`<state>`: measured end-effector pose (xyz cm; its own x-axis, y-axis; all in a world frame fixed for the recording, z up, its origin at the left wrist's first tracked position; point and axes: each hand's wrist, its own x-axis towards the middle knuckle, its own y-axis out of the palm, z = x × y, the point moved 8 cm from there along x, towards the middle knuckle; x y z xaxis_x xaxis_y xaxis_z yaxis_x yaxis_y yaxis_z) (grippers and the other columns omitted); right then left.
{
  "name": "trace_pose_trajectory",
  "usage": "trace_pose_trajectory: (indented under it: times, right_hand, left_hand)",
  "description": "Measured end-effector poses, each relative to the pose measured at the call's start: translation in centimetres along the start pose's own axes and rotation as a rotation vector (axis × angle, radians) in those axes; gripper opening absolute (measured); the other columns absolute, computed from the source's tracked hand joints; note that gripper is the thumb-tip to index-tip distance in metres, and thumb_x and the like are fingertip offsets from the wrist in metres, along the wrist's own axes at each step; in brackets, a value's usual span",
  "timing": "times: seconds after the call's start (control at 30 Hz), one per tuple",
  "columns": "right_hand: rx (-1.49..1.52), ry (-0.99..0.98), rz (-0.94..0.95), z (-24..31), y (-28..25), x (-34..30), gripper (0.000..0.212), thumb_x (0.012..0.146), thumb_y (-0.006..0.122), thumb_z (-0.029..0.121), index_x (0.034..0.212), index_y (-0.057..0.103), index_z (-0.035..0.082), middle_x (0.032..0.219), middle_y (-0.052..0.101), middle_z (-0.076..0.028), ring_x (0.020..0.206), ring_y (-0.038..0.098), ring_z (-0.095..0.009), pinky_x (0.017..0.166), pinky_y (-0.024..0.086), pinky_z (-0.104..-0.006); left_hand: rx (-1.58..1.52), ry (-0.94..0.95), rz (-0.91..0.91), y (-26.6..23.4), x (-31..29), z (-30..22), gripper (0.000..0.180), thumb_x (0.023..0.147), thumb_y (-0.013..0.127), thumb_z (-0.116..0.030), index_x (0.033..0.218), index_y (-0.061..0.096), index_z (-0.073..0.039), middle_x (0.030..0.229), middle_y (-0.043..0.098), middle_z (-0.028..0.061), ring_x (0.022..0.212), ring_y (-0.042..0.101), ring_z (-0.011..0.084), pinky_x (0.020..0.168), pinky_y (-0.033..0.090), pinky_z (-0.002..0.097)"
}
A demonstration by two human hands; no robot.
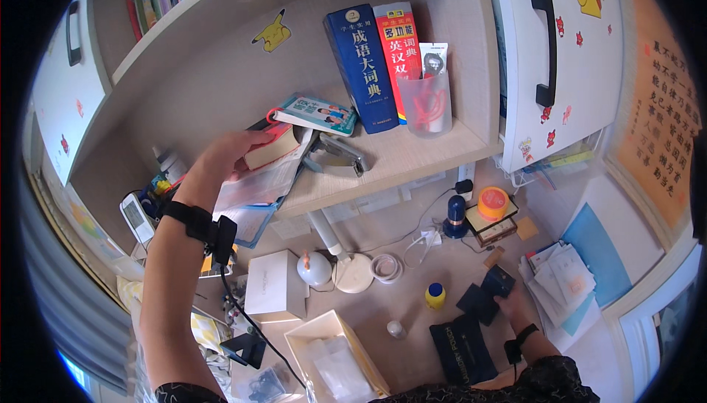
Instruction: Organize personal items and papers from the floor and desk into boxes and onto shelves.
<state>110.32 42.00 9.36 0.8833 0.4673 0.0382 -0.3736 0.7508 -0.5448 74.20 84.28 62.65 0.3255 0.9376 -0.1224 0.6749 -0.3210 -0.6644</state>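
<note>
My left hand (234, 154) is up at the shelf, its fingers closed round a thick small book (272, 151) with a red cover. Under the book lie loose papers and a blue folder (256, 225) that juts past the shelf edge. Just behind is a teal-covered book (315, 113), and to the right a grey stapler-like tool (337, 154). Down on the desk, my right hand (513, 313) is closed on a small dark box (498, 283); its fingers are partly hidden. A flat black piece (477, 304) and a black pouch (462, 351) lie beside it.
A blue dictionary (362, 71), a red dictionary (398, 57) and a frosted cup (427, 104) stand on the shelf (412, 163). Below are a white box (274, 285), a lamp base (353, 274), a cream bin (372, 362), a yellow bottle (435, 296) and papers (563, 278).
</note>
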Motion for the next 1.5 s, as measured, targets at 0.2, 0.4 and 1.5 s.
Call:
trace_pose_trajectory:
  times: [0.2, 0.4, 1.5]
  right_hand:
    - [-0.059, 0.048, 0.003, 1.4, -1.2, -1.4, 0.075, 0.059, 0.073, 0.018, 0.123, 0.037, -0.001, 0.11, 0.053, -0.021, 0.105, 0.05, -0.035, 0.091, 0.04, -0.0391]
    - [-0.419, -0.381, -0.199, 6.9, -5.5, -4.6, 0.064, 0.063, 0.072, 0.012, 0.117, 0.041, -0.001, 0.107, 0.051, -0.022, 0.1, 0.052, -0.032, 0.083, 0.044, -0.0368]
    - [0.662, -0.834, 0.195, 52.1, -14.3, -5.9, 0.065, 0.06, 0.074, 0.02, 0.112, 0.04, 0.001, 0.105, 0.051, -0.011, 0.096, 0.053, -0.018, 0.081, 0.044, -0.0312]
  left_hand:
    - [-0.235, -0.062, -0.03, -1.3, 1.2, 1.3, 0.018, 0.07, 0.068, -0.029, 0.079, 0.059, -0.016, 0.069, 0.056, -0.003, 0.06, 0.052, 0.0078, 0.05, 0.043, 0.0243]
    - [-0.019, 0.018, -0.074, -1.8, -1.3, 0.0, 0.026, 0.071, 0.067, -0.029, 0.08, 0.057, -0.008, 0.073, 0.058, 0.0047, 0.063, 0.055, 0.0127, 0.055, 0.048, 0.0275]
    - [0.424, 1.216, -0.179, 7.7, -13.7, -9.8, 0.057, 0.077, 0.066, -0.029, 0.12, 0.043, 0.001, 0.114, 0.048, 0.0213, 0.107, 0.049, 0.0312, 0.09, 0.041, 0.0362]
